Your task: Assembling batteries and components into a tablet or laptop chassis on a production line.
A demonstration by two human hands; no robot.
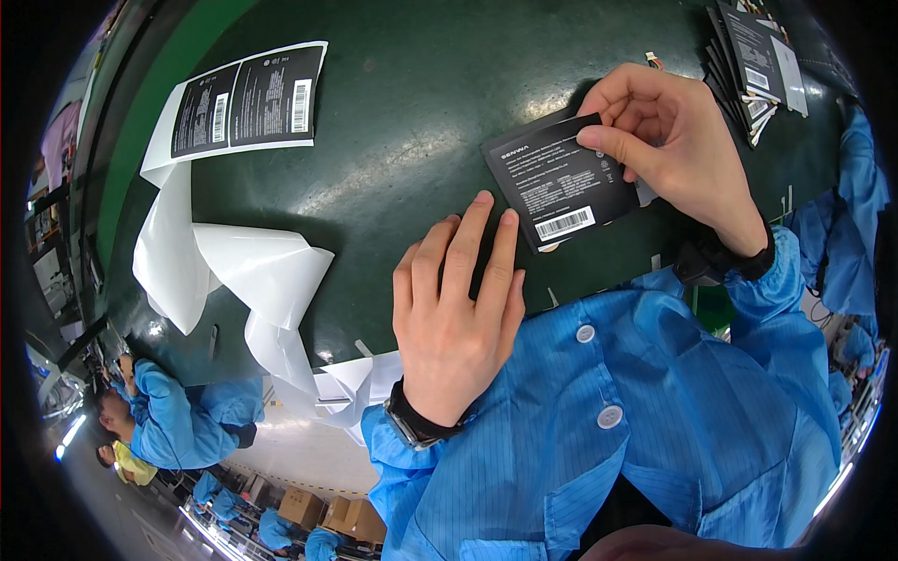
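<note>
A black label (552, 187) with white print and a barcode lies over a flat, dark rectangular battery pack on the green table, a little skewed to it. Between thumb and fingers, my right hand (683, 154) pinches the label's upper right corner. My left hand (456, 309) rests palm down with its fingers stretched out, the fingertips beside the label's left edge. It holds nothing. A small white connector (653, 59) with coloured wires shows just beyond my right hand. How far the label touches the pack under it, I cannot tell.
At the far left, a strip of black labels (271, 98) runs into curled white backing paper (253, 262) that hangs over the near table edge. A fanned stack of black battery packs (748, 70) sits at the far right. Co-workers in blue (178, 416) are beyond the table.
</note>
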